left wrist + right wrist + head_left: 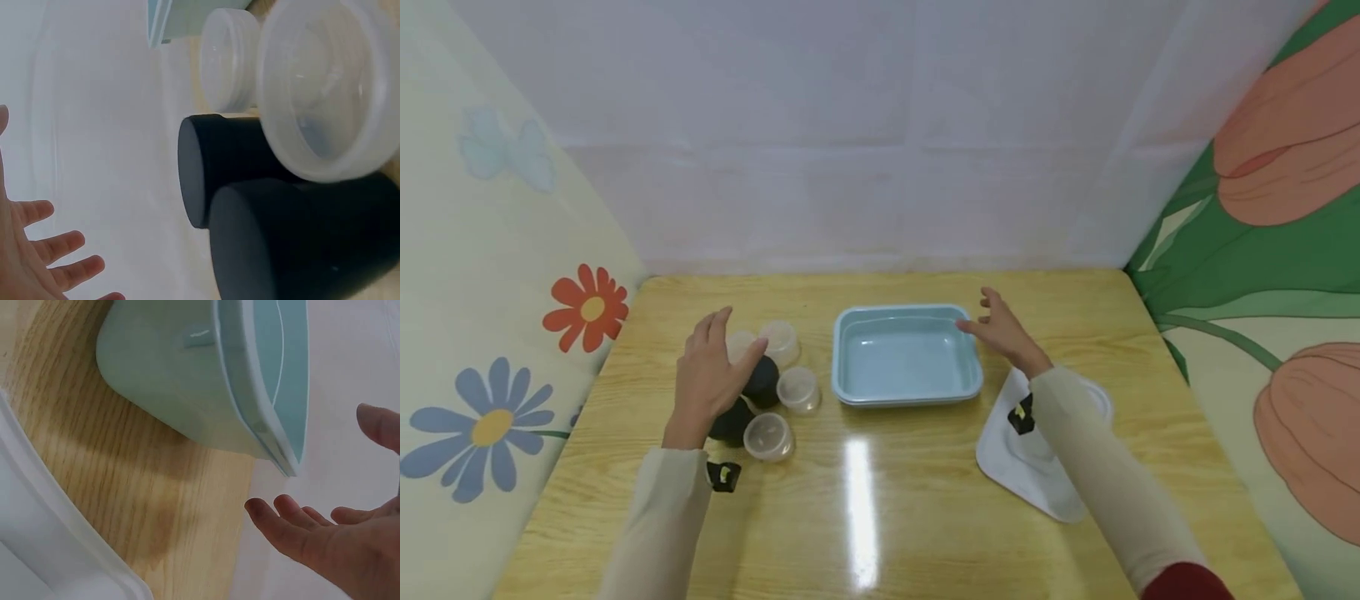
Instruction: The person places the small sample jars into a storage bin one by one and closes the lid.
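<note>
My left hand (pixel 706 375) hovers above a group of small containers at the left, fingers spread and holding nothing. Below it stand two black cylindrical containers (pixel 234 162), one beside the other. Several round, clear plastic cups (pixel 769 437) stand around them. Close to the right rim of a light blue rectangular basin (pixel 907 357) is my right hand (pixel 1002 333), its fingers loosely bent and nothing in its grasp. In the right wrist view the fingertips are apart from the basin's rim. The basin's doubled rim suggests a stack.
A white tray (pixel 1000 454) lies on the right, partly hidden under my right forearm, with a round white or clear thing on it. The wooden table (pixel 925 517) ends at a white cloth backdrop (pixel 880 192). Floral panels flank both sides.
</note>
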Demonstrator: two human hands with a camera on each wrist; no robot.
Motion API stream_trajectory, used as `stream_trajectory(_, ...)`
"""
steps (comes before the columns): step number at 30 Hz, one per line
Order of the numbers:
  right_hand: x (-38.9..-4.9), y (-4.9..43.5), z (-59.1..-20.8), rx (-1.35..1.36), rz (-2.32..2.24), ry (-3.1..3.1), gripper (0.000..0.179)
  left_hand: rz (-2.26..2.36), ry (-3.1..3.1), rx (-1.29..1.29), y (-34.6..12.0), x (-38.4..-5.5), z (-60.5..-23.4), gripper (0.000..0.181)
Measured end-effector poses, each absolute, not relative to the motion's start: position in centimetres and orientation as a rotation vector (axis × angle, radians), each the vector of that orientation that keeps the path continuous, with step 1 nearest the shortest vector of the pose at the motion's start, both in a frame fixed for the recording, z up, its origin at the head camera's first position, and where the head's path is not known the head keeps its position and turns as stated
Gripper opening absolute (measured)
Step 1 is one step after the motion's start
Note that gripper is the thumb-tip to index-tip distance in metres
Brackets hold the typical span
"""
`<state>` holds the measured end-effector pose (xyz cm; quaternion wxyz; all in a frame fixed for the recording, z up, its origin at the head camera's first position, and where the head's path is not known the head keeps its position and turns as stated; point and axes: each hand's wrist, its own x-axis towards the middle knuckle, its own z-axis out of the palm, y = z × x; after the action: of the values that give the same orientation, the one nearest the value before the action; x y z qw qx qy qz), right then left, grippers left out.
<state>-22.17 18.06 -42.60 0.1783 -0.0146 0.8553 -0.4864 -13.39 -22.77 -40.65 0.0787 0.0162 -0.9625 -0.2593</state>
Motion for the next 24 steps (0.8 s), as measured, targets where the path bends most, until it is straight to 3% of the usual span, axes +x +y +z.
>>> stream_trajectory(13,-21.5,17.6,-43.8,0.171,-1.537,2.264,0.069,-0.935,-2.841,0.2,-24.7,-10.0,-43.0,0.075)
stream_trajectory(24,-20.9,17.7,-44.8,0.19,-1.572,2.3,0.06,-1.093,-2.816,0.286,-25.6,-7.8,-45.0,0.078)
